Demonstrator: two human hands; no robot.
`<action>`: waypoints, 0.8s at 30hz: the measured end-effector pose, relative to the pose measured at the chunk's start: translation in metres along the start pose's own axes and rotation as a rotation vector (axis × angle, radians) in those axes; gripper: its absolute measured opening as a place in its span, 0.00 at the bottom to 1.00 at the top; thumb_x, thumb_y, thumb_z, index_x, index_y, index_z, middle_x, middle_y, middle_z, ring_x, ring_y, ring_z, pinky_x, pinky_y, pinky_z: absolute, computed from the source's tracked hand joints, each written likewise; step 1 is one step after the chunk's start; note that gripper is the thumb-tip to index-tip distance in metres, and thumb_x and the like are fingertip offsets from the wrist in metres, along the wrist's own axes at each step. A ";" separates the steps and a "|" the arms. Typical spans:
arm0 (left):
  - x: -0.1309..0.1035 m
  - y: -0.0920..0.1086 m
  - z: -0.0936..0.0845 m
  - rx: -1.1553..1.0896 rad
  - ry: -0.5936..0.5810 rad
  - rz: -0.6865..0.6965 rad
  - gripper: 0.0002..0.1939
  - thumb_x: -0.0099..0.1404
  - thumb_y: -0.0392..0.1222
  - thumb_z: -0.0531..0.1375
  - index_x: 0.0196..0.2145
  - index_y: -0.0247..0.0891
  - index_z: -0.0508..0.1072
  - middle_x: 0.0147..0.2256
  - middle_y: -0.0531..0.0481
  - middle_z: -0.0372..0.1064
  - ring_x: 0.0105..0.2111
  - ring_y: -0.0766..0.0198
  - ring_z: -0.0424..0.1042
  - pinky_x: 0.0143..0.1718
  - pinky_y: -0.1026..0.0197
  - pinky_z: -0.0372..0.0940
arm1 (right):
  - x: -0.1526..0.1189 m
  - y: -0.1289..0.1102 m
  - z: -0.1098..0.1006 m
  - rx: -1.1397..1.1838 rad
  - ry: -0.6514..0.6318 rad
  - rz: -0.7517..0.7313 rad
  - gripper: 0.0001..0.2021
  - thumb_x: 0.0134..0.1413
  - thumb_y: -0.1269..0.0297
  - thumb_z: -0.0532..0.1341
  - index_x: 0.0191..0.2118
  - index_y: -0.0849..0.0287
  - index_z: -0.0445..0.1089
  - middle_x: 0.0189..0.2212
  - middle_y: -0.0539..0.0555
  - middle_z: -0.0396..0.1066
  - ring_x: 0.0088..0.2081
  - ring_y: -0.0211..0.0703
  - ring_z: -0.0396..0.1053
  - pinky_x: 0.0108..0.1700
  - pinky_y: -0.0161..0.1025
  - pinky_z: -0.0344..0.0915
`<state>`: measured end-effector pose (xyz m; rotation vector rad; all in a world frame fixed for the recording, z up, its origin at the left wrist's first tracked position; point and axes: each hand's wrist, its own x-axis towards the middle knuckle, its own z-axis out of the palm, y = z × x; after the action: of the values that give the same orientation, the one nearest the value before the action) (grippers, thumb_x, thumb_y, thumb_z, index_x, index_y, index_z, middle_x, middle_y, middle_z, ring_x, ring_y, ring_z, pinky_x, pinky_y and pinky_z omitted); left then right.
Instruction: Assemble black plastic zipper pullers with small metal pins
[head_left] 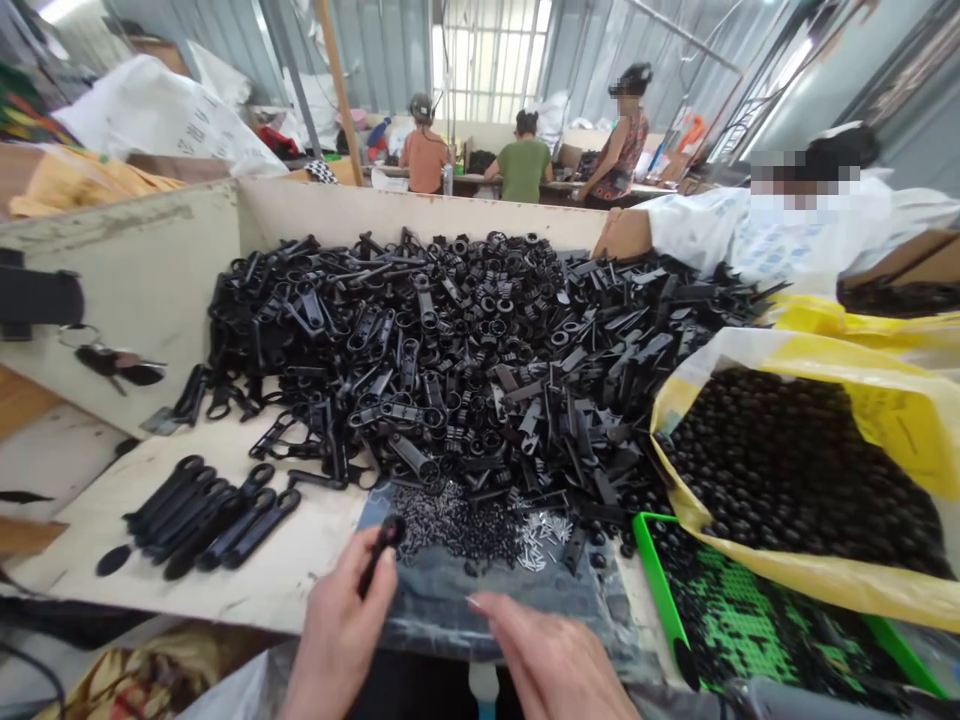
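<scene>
My left hand is closed around a black plastic part, held upright near the front edge of the table. To its right, my right hand reaches over the blue-grey mat; its fingers are close together, and whatever may be between them cannot be made out. Just beyond both hands lie small dark pieces and silvery pins. A row of black handle-like parts lies on the table to the left. Behind, a large heap of mixed black parts covers the table.
An open yellow-white bag of round black pieces stands at the right, above a green tray of small black parts. Keys hang on the left board. Several people are farther back, one behind white bags at the right.
</scene>
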<state>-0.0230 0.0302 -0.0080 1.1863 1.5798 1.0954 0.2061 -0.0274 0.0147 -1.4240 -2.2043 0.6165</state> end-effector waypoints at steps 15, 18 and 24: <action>-0.007 0.020 0.016 -0.633 -0.237 -0.381 0.26 0.57 0.59 0.71 0.39 0.38 0.66 0.21 0.64 0.58 0.14 0.82 0.44 0.20 0.70 0.40 | 0.121 0.035 -0.032 -0.502 0.079 0.243 0.08 0.69 0.66 0.59 0.47 0.57 0.76 0.41 0.55 0.76 0.39 0.47 0.79 0.32 0.36 0.64; -0.009 0.017 0.018 -0.603 -0.209 -0.352 0.27 0.58 0.60 0.70 0.41 0.39 0.67 0.21 0.64 0.58 0.14 0.81 0.43 0.20 0.70 0.39 | 0.121 0.032 -0.035 -0.540 0.047 0.247 0.09 0.70 0.63 0.60 0.50 0.52 0.75 0.42 0.52 0.75 0.37 0.43 0.79 0.31 0.35 0.63; -0.010 0.019 0.027 -0.566 -0.253 -0.340 0.25 0.60 0.61 0.68 0.43 0.39 0.68 0.23 0.61 0.62 0.16 0.78 0.51 0.22 0.69 0.43 | 0.147 0.024 -0.031 -0.559 -0.061 0.233 0.06 0.66 0.63 0.63 0.39 0.56 0.78 0.40 0.54 0.77 0.38 0.44 0.79 0.35 0.35 0.65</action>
<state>0.0091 0.0281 0.0050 0.6188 1.1159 1.0241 0.1869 0.1208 0.0430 -1.9765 -2.3891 0.1064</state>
